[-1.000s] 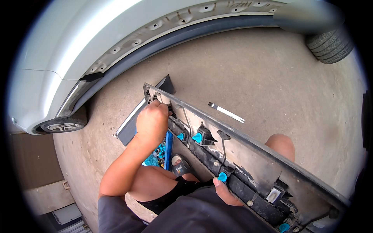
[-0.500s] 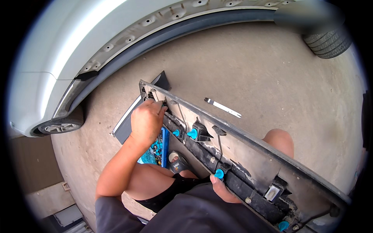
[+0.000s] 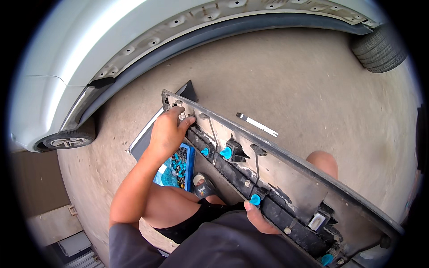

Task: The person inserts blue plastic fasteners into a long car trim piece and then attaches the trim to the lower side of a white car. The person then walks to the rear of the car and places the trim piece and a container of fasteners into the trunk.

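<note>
One long panel: far end meets left hand, thumb and forefinger parted, pinch unclear; near edge clasped by right hand, thumb just beside blue clip.

I hold a long car trim panel in front of me, slanting from the upper left down to the lower right, its inner side turned toward me. That face is a scuffed, dirty beige, with a dark strip along the edge nearer my body. Four bright blue clips stand spaced along it, heads outward, one seated in a ragged black mount. Toward the lower right, a white clip sits in a dark holder.
</note>
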{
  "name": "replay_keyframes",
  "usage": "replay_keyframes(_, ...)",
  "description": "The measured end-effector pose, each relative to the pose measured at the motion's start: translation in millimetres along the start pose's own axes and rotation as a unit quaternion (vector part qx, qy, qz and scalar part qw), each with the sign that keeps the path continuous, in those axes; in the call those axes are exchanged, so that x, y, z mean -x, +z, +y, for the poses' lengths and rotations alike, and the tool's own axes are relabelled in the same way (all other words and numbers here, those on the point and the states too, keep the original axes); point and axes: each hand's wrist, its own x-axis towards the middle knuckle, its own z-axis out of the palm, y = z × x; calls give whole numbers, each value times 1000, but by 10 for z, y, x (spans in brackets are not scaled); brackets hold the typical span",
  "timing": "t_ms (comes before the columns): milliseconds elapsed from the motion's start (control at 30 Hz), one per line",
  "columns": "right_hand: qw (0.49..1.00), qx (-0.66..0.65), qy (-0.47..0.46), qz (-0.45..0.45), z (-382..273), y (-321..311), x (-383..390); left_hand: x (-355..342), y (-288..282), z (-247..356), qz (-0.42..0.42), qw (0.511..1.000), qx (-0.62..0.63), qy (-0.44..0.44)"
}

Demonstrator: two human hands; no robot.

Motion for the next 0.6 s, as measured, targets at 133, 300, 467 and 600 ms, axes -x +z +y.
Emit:
replay_keyframes(133, 985, -70, 141, -72, -166, -214, -220, -104, 93, -199, -116, 988, 88, 60)
replay_keyframes(300, 988, 132, -26, -71, -110, -272, -188, -164, 213, -145, -97, 983, 125, 96)
replay_keyframes(467, 996, 23, 7, -87, -82, -311, -198, -91, 312, -176, -84, 986, 114, 90)
replay_keyframes(600, 981, -5, 122, -149, -160, -394, -353, -93, 299, -149, -95, 985, 118, 79)
